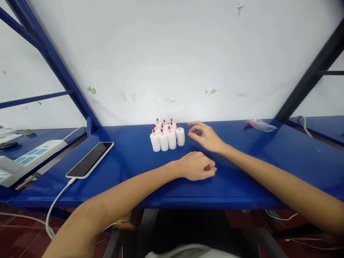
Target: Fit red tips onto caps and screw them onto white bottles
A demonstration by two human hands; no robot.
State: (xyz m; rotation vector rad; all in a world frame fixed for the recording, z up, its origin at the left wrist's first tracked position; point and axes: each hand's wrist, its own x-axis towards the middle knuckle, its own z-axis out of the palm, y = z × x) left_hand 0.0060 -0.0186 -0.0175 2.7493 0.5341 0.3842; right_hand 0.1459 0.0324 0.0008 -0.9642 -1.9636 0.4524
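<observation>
Several small white squeeze bottles (172, 138) with red pointed tips stand upright in a tight cluster on the blue table (129, 157), close to the wall. Just right of the cluster, my right hand (206, 137) is open, its fingers curved and apart, and it does not touch the nearest bottle (181, 137). In front of the bottles, nearer to me, my left hand (197, 166) rests low over the table with its fingers curled closed. Whatever those fingers hold, if anything, is hidden from view.
A phone (91, 159) with a white charging cable (57, 200) lies at the left. Beyond it is a white power strip (34, 159). A crumpled clear plastic bag (260, 125) with something red lies back right. Blue frame posts (61, 68) flank the table.
</observation>
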